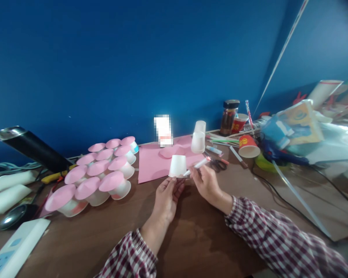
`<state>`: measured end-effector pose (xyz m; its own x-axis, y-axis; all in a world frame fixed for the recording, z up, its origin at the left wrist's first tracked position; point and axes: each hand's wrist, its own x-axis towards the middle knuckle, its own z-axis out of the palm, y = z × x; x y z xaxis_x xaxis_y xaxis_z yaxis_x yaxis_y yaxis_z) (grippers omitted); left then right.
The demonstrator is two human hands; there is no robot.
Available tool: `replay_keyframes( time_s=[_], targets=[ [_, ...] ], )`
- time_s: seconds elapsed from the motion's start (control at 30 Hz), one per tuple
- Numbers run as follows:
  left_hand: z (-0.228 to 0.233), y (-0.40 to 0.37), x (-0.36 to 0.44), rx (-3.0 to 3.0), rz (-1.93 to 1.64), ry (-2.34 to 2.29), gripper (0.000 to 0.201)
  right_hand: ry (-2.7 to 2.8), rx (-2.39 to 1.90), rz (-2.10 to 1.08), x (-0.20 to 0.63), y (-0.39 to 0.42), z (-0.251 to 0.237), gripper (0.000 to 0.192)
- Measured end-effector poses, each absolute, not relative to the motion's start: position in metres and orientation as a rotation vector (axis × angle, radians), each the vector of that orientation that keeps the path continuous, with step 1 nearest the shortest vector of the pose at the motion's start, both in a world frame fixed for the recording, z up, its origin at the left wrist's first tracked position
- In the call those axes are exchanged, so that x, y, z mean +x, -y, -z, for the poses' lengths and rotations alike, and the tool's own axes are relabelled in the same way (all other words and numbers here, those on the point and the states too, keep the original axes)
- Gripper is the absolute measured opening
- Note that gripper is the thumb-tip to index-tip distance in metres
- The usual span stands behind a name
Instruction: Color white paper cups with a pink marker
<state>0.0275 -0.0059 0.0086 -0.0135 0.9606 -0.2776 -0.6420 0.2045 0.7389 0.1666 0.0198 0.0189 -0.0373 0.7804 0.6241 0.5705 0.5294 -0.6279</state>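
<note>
My left hand [166,199] holds a small white paper cup [178,166] upside down by its rim, just above the brown table [191,239]. My right hand [207,183] grips a white pen with a pink cap [197,165], its tip touching the cup's lower right edge. A pink paper sheet [153,162] lies right behind the cup. Both sleeves are red and white plaid.
Several upturned white cups topped with pink discs [98,177] cluster at the left. Two translucent cups [198,139], black scissors [219,165], a dark jar [229,117], a red cup [248,146], straws and cluttered bags [295,131] fill the back right. A power strip [11,251] lies front left.
</note>
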Motion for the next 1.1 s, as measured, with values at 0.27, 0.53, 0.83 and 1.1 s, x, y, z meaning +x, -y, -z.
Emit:
replay_keyframes(
  time_s=[0.27,0.53,0.83,1.1],
  targets=[
    [-0.006,0.0058,0.0269,0.474,-1.337,-0.867,0.011,1.709,-1.173,-0.279,0.1661,-0.0209,-0.0172,0.032],
    [-0.0073,0.0064,0.0269,0.468,-1.34,-0.87,0.014,1.695,-1.181,-0.254,0.1671,-0.0214,-0.0165,0.027],
    [-0.0083,0.007,0.027,0.462,-1.341,-0.871,0.017,1.655,-1.147,-0.227,0.1687,-0.0223,-0.0178,0.022],
    [-0.0071,0.0065,0.0259,0.448,-1.345,-0.853,0.016,1.656,-1.147,-0.231,0.1685,-0.0228,-0.0171,0.023]
  ],
)
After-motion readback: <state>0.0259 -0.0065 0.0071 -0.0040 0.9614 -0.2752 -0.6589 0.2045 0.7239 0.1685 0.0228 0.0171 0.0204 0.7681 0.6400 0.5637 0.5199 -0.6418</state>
